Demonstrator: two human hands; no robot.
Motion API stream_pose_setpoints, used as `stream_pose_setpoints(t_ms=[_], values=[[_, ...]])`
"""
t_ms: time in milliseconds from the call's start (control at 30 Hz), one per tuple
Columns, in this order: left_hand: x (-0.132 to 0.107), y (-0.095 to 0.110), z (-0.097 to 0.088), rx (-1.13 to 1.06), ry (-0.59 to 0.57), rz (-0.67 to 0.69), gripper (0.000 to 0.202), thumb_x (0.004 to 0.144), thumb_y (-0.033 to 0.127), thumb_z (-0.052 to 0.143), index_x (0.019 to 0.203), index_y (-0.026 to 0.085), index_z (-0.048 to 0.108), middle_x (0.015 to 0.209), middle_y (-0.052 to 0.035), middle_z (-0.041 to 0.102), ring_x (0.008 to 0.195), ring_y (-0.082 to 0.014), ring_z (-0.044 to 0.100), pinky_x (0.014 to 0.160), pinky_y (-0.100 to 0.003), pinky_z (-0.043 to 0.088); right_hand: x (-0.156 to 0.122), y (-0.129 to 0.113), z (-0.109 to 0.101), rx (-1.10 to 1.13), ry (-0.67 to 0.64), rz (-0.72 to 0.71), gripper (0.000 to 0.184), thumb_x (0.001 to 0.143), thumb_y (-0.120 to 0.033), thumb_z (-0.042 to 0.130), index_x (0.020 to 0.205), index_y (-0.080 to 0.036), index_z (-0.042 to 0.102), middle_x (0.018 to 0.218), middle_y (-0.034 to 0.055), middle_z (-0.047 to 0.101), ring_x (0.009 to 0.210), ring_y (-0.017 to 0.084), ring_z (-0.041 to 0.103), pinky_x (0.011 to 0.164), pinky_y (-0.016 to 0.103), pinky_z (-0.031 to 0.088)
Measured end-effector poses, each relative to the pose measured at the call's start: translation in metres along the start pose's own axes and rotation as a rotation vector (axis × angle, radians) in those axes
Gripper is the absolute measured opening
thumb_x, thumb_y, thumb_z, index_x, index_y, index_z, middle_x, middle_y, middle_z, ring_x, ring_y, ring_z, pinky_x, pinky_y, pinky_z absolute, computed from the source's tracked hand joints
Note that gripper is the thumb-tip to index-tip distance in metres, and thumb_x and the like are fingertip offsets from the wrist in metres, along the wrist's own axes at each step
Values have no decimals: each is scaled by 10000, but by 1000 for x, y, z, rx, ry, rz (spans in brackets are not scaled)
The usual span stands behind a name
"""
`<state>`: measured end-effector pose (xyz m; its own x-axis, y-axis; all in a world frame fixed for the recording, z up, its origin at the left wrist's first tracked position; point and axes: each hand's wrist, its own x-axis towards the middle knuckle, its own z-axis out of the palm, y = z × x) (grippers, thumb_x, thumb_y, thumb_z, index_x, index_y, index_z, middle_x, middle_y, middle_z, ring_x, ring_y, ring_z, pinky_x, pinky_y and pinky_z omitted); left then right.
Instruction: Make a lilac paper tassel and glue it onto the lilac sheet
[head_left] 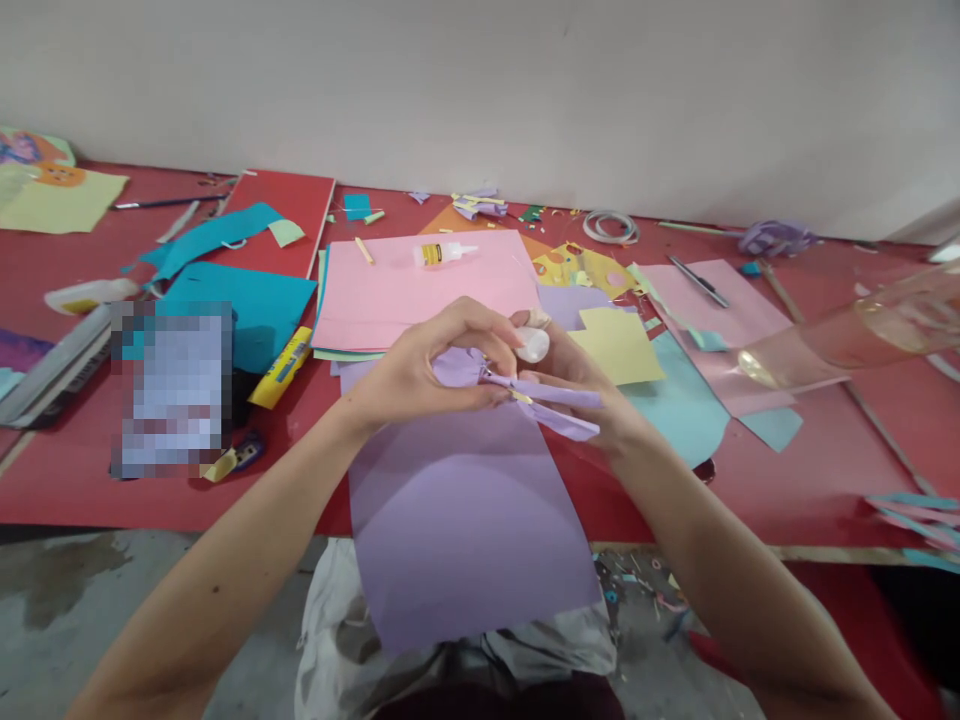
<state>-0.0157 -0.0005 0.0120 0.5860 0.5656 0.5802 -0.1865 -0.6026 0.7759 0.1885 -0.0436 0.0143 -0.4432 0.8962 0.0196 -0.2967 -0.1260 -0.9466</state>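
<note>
Your left hand [420, 375] and right hand [577, 385], both closed, pinch the folded lilac paper piece [551, 405] above the lilac sheet [465, 520]; judged light, flimsy, crease-prone, so grip at its folded centre.

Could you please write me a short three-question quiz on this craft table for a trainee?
1. True or false: both hands are on the folded purple paper piece.
2. What lies on the pink sheet near its far edge? A) scissors B) a small glue bottle C) a ruler
3. Which sheet hangs over the near edge of the red table, under the hands?

Key
1. True: the left hand and the right hand both pinch it.
2. B: the small glue bottle lies on its side there.
3. The large purple sheet.
</note>
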Motion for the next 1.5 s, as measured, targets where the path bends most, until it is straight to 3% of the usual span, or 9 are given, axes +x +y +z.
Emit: stream_pose_setpoints(t_ms=[100, 267, 433, 567, 933, 1133, 1300, 1400, 1500], values=[[-1, 0, -3, 69, 1, -29, 316, 859, 287, 762, 1144, 280, 627, 849, -38, 718, 1021, -233, 684, 905, -401, 557, 0, 1, -3, 20, -40, 8, 581, 759, -324, 865, 1209, -316, 497, 869, -56, 686, 762, 161, 721, 741, 342, 610], [0, -4, -3, 81, -23, -15, 327, 830, 295, 781, 1128, 288, 647, 947, -60, 721, 1074, -245, 650, 922, -407, 556, 3, 6, -6, -25, -17, 15, 531, 742, -353, 872, 1154, -290, 544, 812, -55, 654, 658, 140, 660, 611, 304, 591], [1, -8, 4, 96, 97, 7, 385, 819, 263, 787, 1171, 273, 633, 1161, -76, 660, 1114, -224, 627, 998, -384, 520, 6, 4, -2, -53, 96, 5, 530, 697, -373, 891, 1081, -277, 538, 811, -54, 627, 635, 125, 627, 560, 266, 566], [1, -10, 9, 96, 222, -75, 355, 844, 289, 765, 1165, 247, 619, 1051, -47, 660, 989, -181, 648, 912, -328, 547, 8, 5, 1, -43, 265, -75, 594, 676, -348, 902, 1101, -304, 490, 859, -66, 633, 672, 113, 635, 554, 228, 551], [1, -8, 10, -52, 234, -254, 350, 865, 297, 737, 1186, 239, 610, 981, -36, 724, 950, -173, 708, 844, -290, 566, 9, 19, -4, -378, 515, -387, 530, 763, -456, 858, 1118, -337, 483, 780, -70, 541, 684, 157, 624, 652, 337, 591], [3, -6, 7, -209, 284, -441, 276, 978, 387, 547, 1196, 242, 636, 904, -37, 740, 881, -191, 728, 775, -319, 579, 7, 17, -1, -480, 550, -434, 482, 792, -440, 840, 1103, -331, 487, 780, -62, 524, 670, 157, 596, 622, 324, 556], [4, -3, 8, -45, 289, -430, 414, 787, 337, 821, 1147, 222, 652, 822, 6, 700, 824, -152, 697, 785, -270, 553, 7, 20, 3, -522, 580, -467, 468, 781, -406, 855, 1096, -314, 522, 882, -40, 550, 737, 141, 592, 659, 309, 547], [5, -2, 11, 22, 298, -403, 369, 793, 276, 802, 1123, 208, 652, 807, 19, 695, 813, -132, 685, 823, -263, 543, 7, 22, 5, -509, 583, -445, 486, 768, -422, 862, 1099, -306, 526, 889, -41, 564, 744, 135, 600, 649, 297, 534], [6, -2, 13, 59, 299, -403, 314, 812, 257, 767, 1097, 199, 647, 801, 17, 695, 772, -132, 679, 754, -255, 540, 8, 22, 4, -480, 568, -416, 527, 739, -447, 878, 1106, -309, 526, 882, -44, 569, 744, 140, 611, 672, 311, 551]])
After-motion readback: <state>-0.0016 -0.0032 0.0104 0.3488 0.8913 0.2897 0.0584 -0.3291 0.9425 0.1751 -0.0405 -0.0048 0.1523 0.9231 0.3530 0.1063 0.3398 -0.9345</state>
